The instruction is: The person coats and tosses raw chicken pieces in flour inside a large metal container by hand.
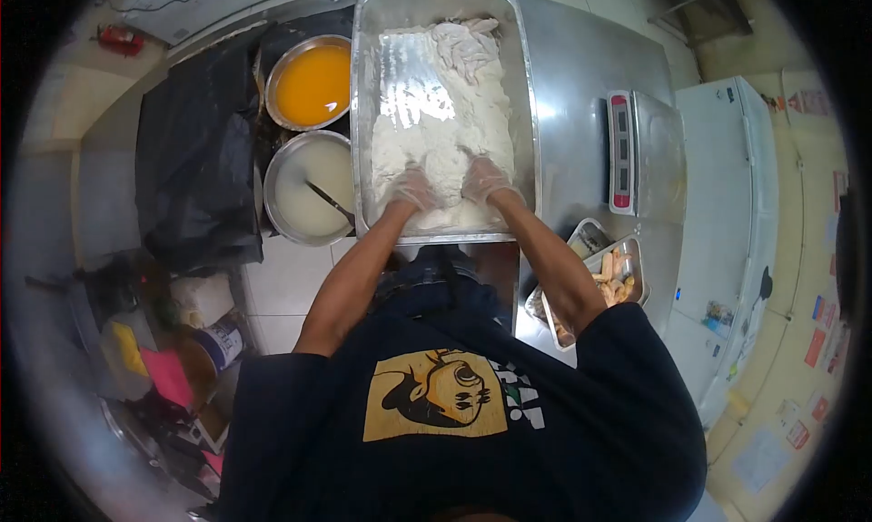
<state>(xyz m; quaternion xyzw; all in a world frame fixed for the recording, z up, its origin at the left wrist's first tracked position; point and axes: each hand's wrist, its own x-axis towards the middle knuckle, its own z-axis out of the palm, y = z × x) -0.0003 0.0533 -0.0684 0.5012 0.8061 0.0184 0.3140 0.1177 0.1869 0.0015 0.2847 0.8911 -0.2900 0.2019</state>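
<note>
A deep metal tray (530, 113) holds a wide bed of white flour (454, 145). My left hand (413, 188), in a clear plastic glove, presses into the flour near the tray's close edge. To its right, my right hand (484, 179), gloved the same way, is also down in the flour. Flour hides most of the fingers on both hands, so whether they grip anything cannot be seen. Flour-coated pieces (467, 48), perhaps raw chicken, lie heaped in the tray's far right corner.
Left of the tray stand a bowl of orange liquid (313, 84) and a bowl of cloudy whitish liquid (295, 195) with a dark-handled utensil (329, 202). A digital scale (647, 152) sits on the steel table at right. Nearer, a metal pan holds browned food pieces (616, 275).
</note>
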